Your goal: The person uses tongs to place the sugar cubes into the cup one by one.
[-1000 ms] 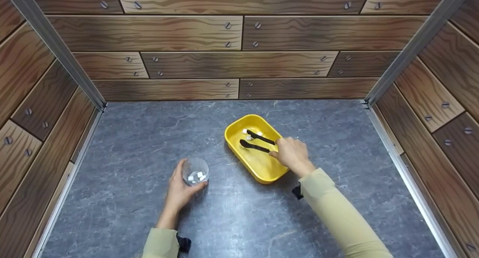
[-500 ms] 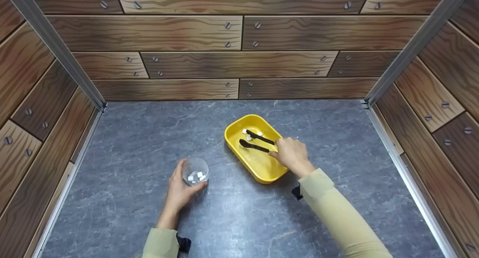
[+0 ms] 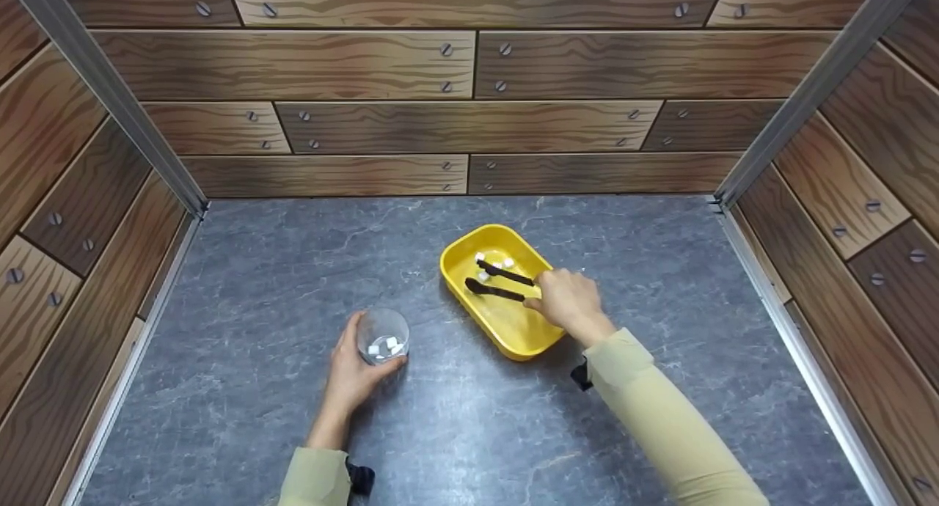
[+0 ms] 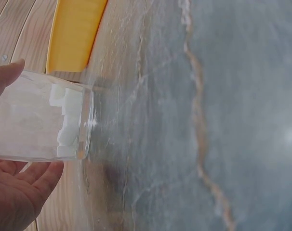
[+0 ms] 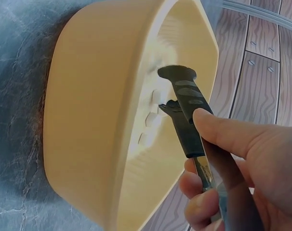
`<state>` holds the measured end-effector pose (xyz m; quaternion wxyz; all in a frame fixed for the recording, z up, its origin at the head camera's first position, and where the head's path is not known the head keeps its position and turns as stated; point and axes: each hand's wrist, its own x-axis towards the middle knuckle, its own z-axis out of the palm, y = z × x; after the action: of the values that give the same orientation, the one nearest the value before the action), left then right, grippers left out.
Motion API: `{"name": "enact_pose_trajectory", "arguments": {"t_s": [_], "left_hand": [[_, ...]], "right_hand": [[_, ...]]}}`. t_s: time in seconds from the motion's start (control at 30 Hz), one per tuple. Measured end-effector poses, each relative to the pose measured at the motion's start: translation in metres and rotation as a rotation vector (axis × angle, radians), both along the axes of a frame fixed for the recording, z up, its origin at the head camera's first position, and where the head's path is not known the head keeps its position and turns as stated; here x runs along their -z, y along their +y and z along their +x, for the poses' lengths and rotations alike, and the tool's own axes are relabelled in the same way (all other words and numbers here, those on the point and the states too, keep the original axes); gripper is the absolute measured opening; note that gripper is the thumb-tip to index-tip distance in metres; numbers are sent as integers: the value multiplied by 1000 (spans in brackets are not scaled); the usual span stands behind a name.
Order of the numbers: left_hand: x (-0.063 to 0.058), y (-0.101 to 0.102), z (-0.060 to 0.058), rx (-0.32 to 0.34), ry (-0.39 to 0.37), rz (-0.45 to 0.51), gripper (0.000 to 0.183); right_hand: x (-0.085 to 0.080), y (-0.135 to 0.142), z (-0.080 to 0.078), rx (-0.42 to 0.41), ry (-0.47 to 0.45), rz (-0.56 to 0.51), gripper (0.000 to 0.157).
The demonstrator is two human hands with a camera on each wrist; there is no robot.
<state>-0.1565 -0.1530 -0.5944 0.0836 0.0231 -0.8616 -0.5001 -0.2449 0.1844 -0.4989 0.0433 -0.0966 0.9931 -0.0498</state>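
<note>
My left hand [image 3: 354, 367] holds a clear cup [image 3: 383, 326] standing upright on the surface, fingers on one side and thumb on the other. Several white cubes [image 4: 69, 115] lie in the bottom of that cup. With my right hand [image 3: 568, 301] I grip black-tipped tongs [image 5: 184, 110] over a yellow tray [image 3: 506, 337]. The tong arms are spread apart, their tips inside the tray. A few white cubes [image 5: 152, 119] rest on the tray floor near the tips, and no cube shows clearly between them.
Both containers stand on a grey marbled tabletop [image 3: 455, 433]. Wood-patterned panels [image 3: 469, 66] form walls at the back and both sides, with metal rails [image 3: 799, 352] along the side edges.
The tongs and my right hand have shifted slightly to the left within the tray, uncovering more of the cubes. My left hand and the cup have not moved.
</note>
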Motion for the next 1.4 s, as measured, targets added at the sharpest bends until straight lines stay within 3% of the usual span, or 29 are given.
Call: {"name": "enact_pose_trajectory", "arguments": {"t_s": [0.93, 1.4], "left_hand": [[1, 0, 0, 0, -2, -3, 101], [0, 0, 0, 5, 18, -1, 100]], "right_hand": [[4, 2, 2, 8, 3, -17, 28], [1, 8, 11, 25, 16, -52, 26]]}}
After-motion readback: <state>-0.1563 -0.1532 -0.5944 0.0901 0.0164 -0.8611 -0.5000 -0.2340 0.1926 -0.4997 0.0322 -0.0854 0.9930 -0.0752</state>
